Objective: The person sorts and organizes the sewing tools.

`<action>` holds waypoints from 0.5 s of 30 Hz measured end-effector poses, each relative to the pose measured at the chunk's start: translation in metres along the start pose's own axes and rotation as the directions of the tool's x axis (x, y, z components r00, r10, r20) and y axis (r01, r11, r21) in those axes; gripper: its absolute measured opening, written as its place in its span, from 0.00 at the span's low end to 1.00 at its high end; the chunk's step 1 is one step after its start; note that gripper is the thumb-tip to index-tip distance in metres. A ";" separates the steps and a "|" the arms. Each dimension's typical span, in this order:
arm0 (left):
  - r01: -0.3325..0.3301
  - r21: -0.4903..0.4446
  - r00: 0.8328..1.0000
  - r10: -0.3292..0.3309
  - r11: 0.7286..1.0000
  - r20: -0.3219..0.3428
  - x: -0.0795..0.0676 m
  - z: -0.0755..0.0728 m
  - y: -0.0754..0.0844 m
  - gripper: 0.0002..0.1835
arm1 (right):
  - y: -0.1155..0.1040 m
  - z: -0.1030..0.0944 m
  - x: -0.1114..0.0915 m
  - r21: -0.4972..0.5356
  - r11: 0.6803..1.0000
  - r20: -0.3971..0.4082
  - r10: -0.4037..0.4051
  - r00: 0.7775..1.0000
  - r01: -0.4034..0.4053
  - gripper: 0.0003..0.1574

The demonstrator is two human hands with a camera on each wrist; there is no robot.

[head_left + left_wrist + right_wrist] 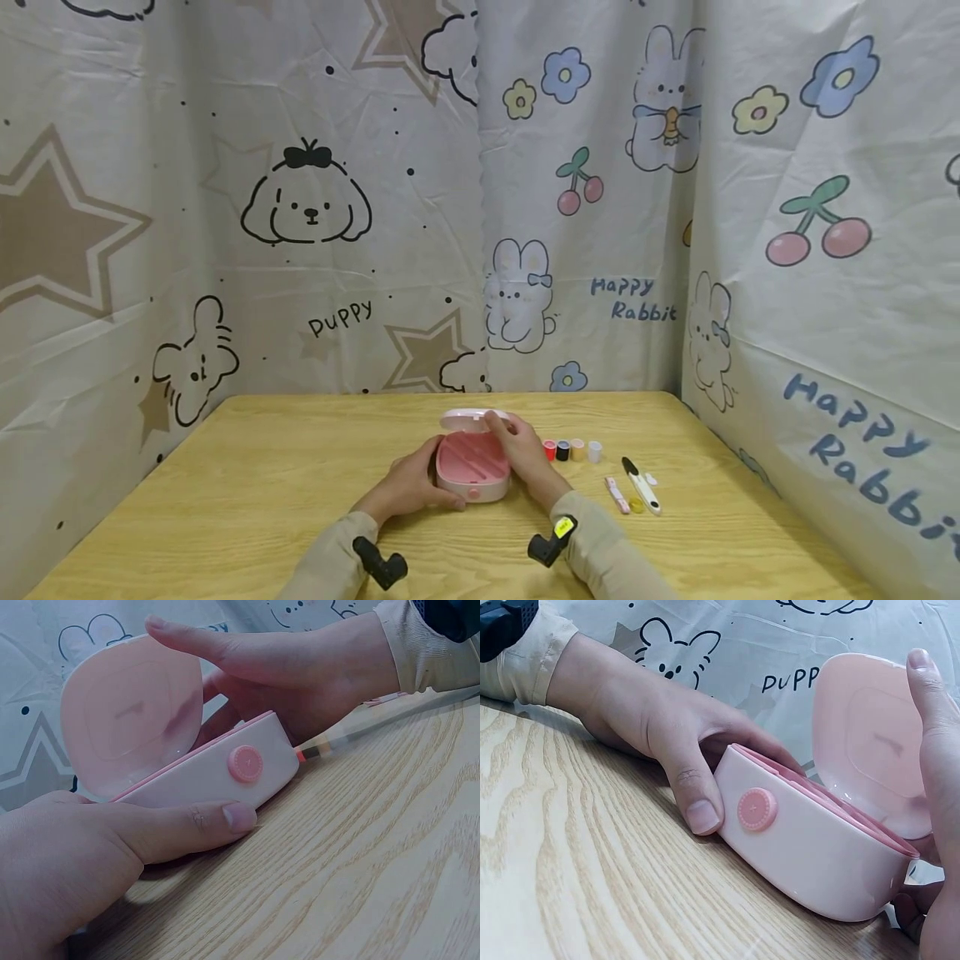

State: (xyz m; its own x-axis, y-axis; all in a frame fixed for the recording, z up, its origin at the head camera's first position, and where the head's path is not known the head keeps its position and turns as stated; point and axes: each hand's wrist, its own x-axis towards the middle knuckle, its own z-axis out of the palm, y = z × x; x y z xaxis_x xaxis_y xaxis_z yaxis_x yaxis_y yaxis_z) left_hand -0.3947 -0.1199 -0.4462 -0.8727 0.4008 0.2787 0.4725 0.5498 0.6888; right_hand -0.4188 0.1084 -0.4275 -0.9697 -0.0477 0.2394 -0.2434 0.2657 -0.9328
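A small pink-and-white box (474,492) with a round pink button on its front stands on the table, its hinged lid (459,420) raised. The pink interior shows dividers, and no items are visible in it in the head view. My left hand (408,485) grips the left side of the box body, thumb along the front near the button (245,763). With the thumb on the lid's edge and fingers behind it, my right hand (525,454) holds the lid at its right side. The right fingertips are partly hidden behind the lid in the left wrist view.
Right of the box stand small thread spools: red (550,451), black (562,451), tan (577,450) and white (595,452). Further right lie a white tool with a black tip (641,485), a pink-and-white strip (617,495) and a yellow round piece (636,505). Printed curtains (420,250) border the table.
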 end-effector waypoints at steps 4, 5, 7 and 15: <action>0.009 -0.006 1.000 -0.009 1.000 -0.002 -0.002 -0.001 -0.001 0.62 | -0.002 0.002 0.000 -0.006 1.000 -0.002 -0.003 1.000 0.003 0.48; 0.006 -0.008 1.000 -0.006 1.000 -0.004 -0.002 -0.001 -0.001 0.62 | -0.002 0.002 0.000 -0.004 1.000 -0.001 -0.002 1.000 0.002 0.48; 0.003 -0.007 1.000 -0.003 1.000 -0.007 -0.002 -0.002 -0.001 0.62 | -0.002 0.003 0.000 -0.001 1.000 0.000 0.006 1.000 -0.006 0.49; -0.005 0.007 1.000 0.005 1.000 -0.003 -0.003 -0.002 0.000 0.63 | -0.002 0.004 -0.002 -0.005 1.000 -0.010 0.023 1.000 -0.023 0.49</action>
State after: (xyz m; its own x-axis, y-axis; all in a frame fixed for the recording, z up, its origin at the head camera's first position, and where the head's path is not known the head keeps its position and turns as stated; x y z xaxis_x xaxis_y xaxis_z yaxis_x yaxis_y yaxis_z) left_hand -0.3926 -0.1229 -0.4458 -0.8706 0.4012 0.2847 0.4780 0.5530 0.6824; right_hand -0.4161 0.1040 -0.4269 -0.9748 -0.0324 0.2208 -0.2212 0.2719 -0.9366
